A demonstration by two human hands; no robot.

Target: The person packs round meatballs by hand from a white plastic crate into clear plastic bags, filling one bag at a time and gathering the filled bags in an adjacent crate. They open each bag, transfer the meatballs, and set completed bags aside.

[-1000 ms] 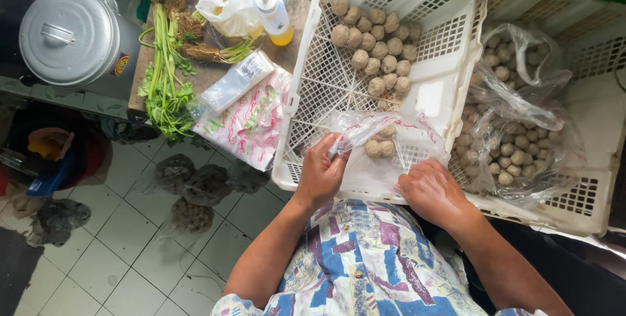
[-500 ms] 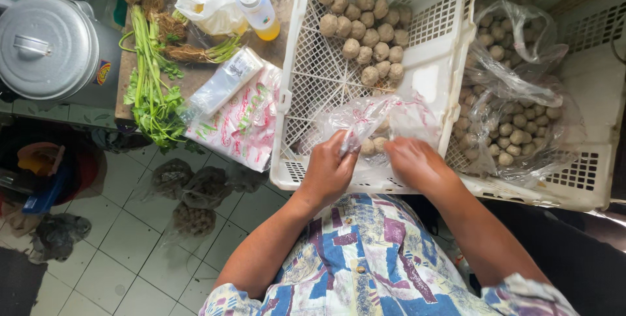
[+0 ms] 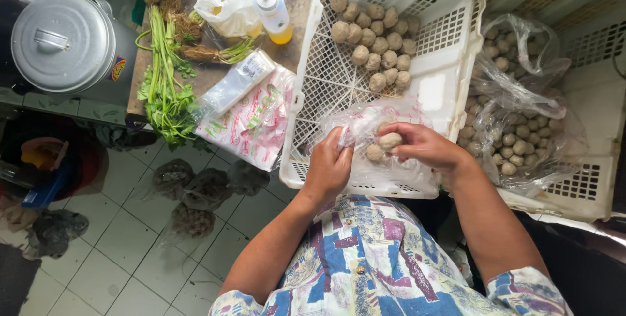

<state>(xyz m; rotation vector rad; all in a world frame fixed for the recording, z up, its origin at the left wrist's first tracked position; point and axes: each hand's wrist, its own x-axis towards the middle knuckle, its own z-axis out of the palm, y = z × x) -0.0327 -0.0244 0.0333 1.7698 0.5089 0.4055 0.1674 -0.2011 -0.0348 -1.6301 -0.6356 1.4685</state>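
Your left hand (image 3: 329, 166) pinches the clear bag (image 3: 365, 135) open over the white crate (image 3: 450, 104), fingers closed on its rim, so your right hand (image 3: 424, 148), fingertips closed on a meatball (image 3: 390, 140), can reach inside.

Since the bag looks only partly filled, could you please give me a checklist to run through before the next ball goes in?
1. Left hand has a grip on the clear plastic bag: ok.
2. Right hand holds a ball at the bag: ok.
3. Bag mouth open wide enough: cannot tell, the plastic is crumpled.
4. Bag stays over the white crate, so a dropped ball lands inside: ok.
5. Loose balls remain in the crate: ok, a pile at the far end.
6. Spare bags lie on the table beside the crate: ok.
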